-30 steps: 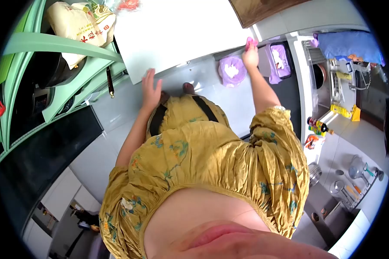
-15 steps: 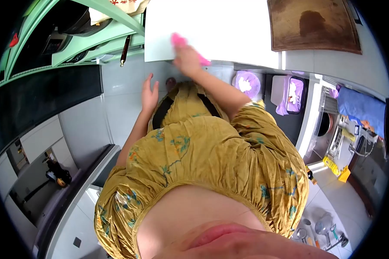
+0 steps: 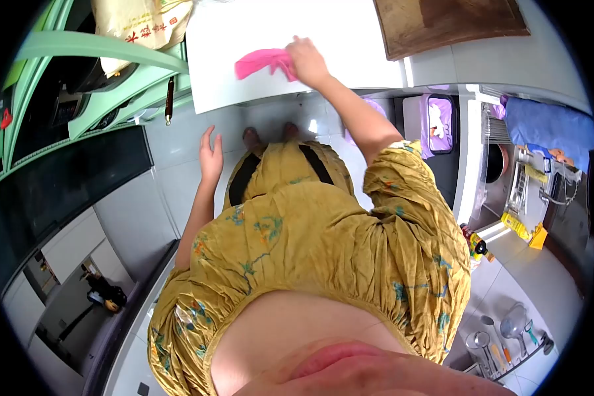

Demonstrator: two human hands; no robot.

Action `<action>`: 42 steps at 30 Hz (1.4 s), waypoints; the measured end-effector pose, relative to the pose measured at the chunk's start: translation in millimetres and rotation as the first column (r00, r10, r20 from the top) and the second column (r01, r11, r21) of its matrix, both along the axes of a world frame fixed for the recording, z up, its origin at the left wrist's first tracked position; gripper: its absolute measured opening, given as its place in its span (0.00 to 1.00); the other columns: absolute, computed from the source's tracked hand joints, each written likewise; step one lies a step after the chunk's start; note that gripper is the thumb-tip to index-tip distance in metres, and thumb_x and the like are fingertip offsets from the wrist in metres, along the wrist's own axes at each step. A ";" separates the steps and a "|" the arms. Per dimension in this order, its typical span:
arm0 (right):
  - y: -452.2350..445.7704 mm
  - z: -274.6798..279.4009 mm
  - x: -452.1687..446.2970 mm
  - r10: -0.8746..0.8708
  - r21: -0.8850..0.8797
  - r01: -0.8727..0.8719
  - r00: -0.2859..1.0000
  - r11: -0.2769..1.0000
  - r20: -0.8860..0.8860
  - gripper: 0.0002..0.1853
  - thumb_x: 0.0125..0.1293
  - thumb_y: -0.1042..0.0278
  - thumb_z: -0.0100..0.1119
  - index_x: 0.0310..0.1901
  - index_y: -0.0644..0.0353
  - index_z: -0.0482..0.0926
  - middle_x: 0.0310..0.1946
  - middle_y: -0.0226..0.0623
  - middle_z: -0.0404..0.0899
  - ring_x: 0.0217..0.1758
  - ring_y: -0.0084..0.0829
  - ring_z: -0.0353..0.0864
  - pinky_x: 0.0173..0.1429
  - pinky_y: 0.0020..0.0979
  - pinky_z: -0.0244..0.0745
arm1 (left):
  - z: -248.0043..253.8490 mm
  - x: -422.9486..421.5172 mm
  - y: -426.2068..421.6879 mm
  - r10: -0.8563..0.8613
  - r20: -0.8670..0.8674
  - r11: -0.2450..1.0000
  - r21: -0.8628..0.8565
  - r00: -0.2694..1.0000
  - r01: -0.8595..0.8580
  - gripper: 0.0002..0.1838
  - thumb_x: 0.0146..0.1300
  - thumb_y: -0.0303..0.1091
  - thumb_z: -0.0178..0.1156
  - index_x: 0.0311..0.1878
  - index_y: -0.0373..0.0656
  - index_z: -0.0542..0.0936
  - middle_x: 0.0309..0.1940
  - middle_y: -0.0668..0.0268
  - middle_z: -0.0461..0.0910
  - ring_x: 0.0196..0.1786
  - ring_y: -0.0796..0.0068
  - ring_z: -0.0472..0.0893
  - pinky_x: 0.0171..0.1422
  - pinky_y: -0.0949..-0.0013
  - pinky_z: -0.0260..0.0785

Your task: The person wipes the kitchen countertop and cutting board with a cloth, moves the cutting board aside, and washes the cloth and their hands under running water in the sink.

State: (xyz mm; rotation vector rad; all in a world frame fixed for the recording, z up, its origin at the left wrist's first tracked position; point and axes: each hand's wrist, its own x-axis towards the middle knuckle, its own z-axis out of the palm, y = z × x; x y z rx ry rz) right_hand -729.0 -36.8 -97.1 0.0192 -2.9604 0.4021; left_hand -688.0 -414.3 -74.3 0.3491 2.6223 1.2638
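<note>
A pink cloth [image 3: 264, 63] lies spread on the white tabletop [image 3: 231, 96], partly bunched beside my right hand [image 3: 305, 61]. My right hand is closed on the cloth's right end, over the middle of the table. To the left, below the table's near edge, my left hand [image 3: 210, 153] hangs in the air over the floor. Its fingers are apart and it holds nothing.
A green shelf [image 3: 122, 59] with a printed bag [image 3: 135, 26] stands at the left. A brown board [image 3: 442, 26] lies at the upper right. Purple-lined bins [image 3: 440, 125] stand right of my legs, near a sink and hanging utensils [image 3: 513, 323].
My right hand has gone from the table's right end to its middle, and the pink cloth has spread out leftward from it. My left hand has dropped away from the table edge. The view has shifted.
</note>
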 end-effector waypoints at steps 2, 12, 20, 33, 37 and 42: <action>41.2 0.4 25.4 -0.340 -0.095 0.336 0.940 0.937 -0.033 0.21 0.60 0.74 0.52 0.57 0.63 0.72 0.59 0.50 0.72 0.71 0.55 0.60 0.74 0.45 0.57 | -2.7 0.1 7.6 -0.015 0.026 1.000 -0.006 1.000 0.016 0.20 0.71 0.37 0.52 0.61 0.36 0.72 0.59 0.49 0.73 0.63 0.51 0.72 0.68 0.61 0.61; 113.2 -33.6 57.1 -0.491 0.060 0.499 0.864 0.864 -0.113 0.23 0.66 0.68 0.47 0.62 0.63 0.71 0.63 0.43 0.72 0.69 0.48 0.66 0.73 0.39 0.60 | 4.6 0.1 60.8 -0.216 0.035 0.976 -0.017 0.976 0.217 0.20 0.71 0.37 0.52 0.61 0.38 0.73 0.58 0.49 0.74 0.62 0.51 0.72 0.67 0.61 0.62; 103.4 -17.9 115.1 -0.398 0.206 0.407 0.914 0.890 -0.085 0.20 0.62 0.70 0.49 0.56 0.65 0.74 0.58 0.46 0.75 0.63 0.49 0.71 0.67 0.40 0.66 | 13.7 -10.3 34.5 -0.250 -0.009 0.968 -0.018 0.968 0.250 0.19 0.71 0.37 0.51 0.61 0.38 0.73 0.59 0.51 0.74 0.63 0.56 0.73 0.68 0.64 0.61; 34.7 109.3 201.0 -0.136 -0.492 0.384 0.874 0.782 0.466 0.16 0.52 0.77 0.50 0.41 0.62 0.83 0.35 0.46 0.86 0.33 0.49 0.86 0.44 0.43 0.80 | 35.7 -11.6 64.3 -0.348 -0.090 0.935 -0.102 0.933 0.339 0.23 0.63 0.41 0.64 0.58 0.41 0.77 0.61 0.55 0.75 0.66 0.56 0.71 0.69 0.60 0.61; -39.4 122.2 134.3 0.073 -0.797 0.051 0.990 0.602 0.118 0.15 0.56 0.78 0.51 0.46 0.67 0.79 0.36 0.45 0.83 0.39 0.37 0.84 0.47 0.37 0.78 | 68.2 3.6 146.1 -0.452 0.482 0.833 0.529 0.751 0.162 0.27 0.72 0.44 0.53 0.69 0.41 0.65 0.63 0.58 0.71 0.63 0.69 0.72 0.69 0.63 0.63; -100.2 110.6 111.2 -0.110 -0.581 0.001 0.982 0.814 -0.152 0.27 0.59 0.72 0.56 0.61 0.64 0.67 0.63 0.52 0.65 0.66 0.52 0.64 0.68 0.44 0.61 | 0.4 -13.5 149.4 -0.887 0.441 0.347 0.834 0.138 -0.430 0.22 0.76 0.45 0.44 0.64 0.41 0.67 0.57 0.59 0.74 0.58 0.74 0.75 0.59 0.68 0.71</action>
